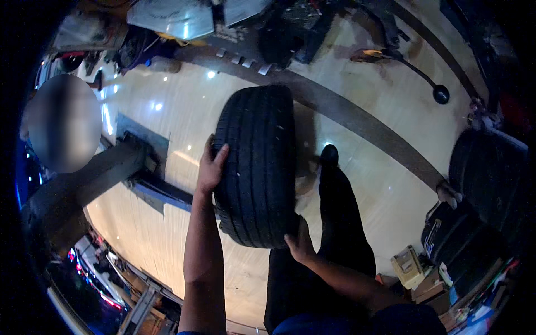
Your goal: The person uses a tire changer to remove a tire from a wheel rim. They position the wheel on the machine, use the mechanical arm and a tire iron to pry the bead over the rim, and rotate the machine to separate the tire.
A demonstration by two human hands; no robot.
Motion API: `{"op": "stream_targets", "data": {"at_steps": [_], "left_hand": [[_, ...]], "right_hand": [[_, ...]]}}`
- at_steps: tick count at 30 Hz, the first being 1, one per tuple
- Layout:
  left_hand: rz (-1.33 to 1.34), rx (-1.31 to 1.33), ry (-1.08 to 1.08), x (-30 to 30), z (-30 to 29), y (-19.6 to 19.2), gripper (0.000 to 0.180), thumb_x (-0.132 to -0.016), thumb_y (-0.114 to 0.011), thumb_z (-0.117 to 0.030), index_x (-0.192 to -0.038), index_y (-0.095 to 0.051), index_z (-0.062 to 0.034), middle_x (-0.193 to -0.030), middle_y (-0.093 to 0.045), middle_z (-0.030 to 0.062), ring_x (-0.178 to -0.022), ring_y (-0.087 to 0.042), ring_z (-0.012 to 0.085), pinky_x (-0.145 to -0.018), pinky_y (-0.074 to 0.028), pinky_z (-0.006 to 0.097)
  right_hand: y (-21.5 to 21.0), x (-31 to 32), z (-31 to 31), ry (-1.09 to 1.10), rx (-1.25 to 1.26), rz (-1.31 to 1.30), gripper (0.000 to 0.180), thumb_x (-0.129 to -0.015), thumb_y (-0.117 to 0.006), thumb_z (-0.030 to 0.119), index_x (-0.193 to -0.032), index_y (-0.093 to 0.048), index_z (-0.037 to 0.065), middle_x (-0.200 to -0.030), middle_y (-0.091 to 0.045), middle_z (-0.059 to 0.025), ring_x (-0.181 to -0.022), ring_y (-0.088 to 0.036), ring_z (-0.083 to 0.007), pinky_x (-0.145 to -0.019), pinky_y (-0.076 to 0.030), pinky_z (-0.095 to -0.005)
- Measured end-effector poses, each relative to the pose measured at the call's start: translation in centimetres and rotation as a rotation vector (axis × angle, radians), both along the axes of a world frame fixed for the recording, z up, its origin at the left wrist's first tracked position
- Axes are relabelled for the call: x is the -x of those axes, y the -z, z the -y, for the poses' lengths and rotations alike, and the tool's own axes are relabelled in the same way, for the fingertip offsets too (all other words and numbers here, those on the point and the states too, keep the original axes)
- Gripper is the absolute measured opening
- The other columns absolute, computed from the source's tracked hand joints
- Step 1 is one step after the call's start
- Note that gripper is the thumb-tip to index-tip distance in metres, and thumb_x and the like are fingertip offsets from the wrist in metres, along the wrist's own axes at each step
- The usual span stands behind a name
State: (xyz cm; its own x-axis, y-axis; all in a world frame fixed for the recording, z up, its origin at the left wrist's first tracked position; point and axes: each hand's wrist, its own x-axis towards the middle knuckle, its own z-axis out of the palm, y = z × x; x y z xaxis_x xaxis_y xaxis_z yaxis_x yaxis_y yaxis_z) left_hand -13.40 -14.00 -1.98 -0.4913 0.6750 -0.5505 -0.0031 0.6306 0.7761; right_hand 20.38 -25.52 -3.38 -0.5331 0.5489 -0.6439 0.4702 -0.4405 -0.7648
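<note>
A black car tyre stands on its tread in front of my legs, its grooved tread facing up. My left hand grips its left edge, the thumb lying on the tread and the fingers partly hidden round the sidewall. At the near right edge of the tyre, my right hand is closed against the rubber, with most of its fingers out of sight. Whether a wheel rim sits inside the tyre, I cannot tell.
Left of the tyre rises a dark metal post with a base plate on the floor. More tyres stack at the right beside a small carton. A dark machine stands ahead, and a dark strip crosses the pale floor.
</note>
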Motion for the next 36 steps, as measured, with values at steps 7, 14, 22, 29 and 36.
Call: {"op": "stream_targets", "data": {"at_steps": [7, 14, 22, 29, 36], "left_hand": [[-0.08, -0.042, 0.425, -5.8, -7.3, 0.7, 0.069, -0.087, -0.069, -0.032, -0.138, -0.041, 0.0054, -0.13, -0.053, 0.0275, -0.123, -0.051, 0.0296, -0.104, -0.039, 0.036], [0.156, 0.381, 0.352, 6.5, 4.4, 3.0, 0.068, -0.1, -0.03, -0.054, -0.131, -0.051, 0.0036, -0.13, -0.057, 0.0163, -0.122, -0.051, 0.023, -0.105, -0.037, 0.035], [0.05, -0.092, 0.211, -3.9, 0.1, 0.5, 0.076, -0.09, -0.058, -0.049, -0.136, -0.038, 0.0075, -0.132, -0.05, 0.0166, -0.122, -0.046, 0.026, -0.105, -0.034, 0.037], [-0.256, -0.126, 0.218, -9.7, -9.4, -1.2, 0.058, -0.091, -0.06, -0.036, -0.127, -0.047, 0.008, -0.112, -0.062, 0.0203, -0.105, -0.058, 0.0273, -0.093, -0.044, 0.036], [-0.463, 0.0, 0.273, -11.2, -12.3, -1.9, 0.054, -0.093, -0.057, -0.033, -0.126, -0.048, 0.0083, -0.108, -0.063, 0.0253, -0.1, -0.061, 0.033, -0.091, -0.045, 0.04]], "right_hand": [[-2.3, 5.6, -10.4, 0.417, -0.306, 0.376, 0.108, -0.082, -0.071, 0.039, -0.146, 0.003, -0.007, -0.147, -0.016, -0.0346, -0.137, -0.025, -0.0454, -0.114, -0.02, -0.0476], [-0.5, 6.5, -20.3, 0.605, -0.361, 0.397, 0.095, -0.083, -0.07, 0.037, -0.145, -0.011, -0.006, -0.142, -0.029, -0.0301, -0.13, -0.037, -0.0411, -0.111, -0.028, -0.0456], [4.9, 2.0, -39.4, 0.774, -0.214, 0.422, 0.094, -0.079, -0.071, 0.053, -0.138, -0.032, -0.009, -0.132, -0.05, -0.0299, -0.124, -0.048, -0.0404, -0.104, -0.039, -0.0412], [-3.5, -8.6, -44.9, 0.898, -1.344, 0.744, 0.066, -0.084, -0.07, 0.04, -0.132, -0.047, 0.002, -0.125, -0.055, -0.0245, -0.111, -0.056, -0.0355, -0.093, -0.046, -0.0385], [-2.8, -16.2, -50.9, 0.27, -1.495, 0.929, 0.024, -0.082, -0.068, 0.03, -0.091, -0.068, 0.008, -0.087, -0.065, -0.0102, -0.078, -0.064, -0.0327, -0.071, -0.054, -0.0418]]}}
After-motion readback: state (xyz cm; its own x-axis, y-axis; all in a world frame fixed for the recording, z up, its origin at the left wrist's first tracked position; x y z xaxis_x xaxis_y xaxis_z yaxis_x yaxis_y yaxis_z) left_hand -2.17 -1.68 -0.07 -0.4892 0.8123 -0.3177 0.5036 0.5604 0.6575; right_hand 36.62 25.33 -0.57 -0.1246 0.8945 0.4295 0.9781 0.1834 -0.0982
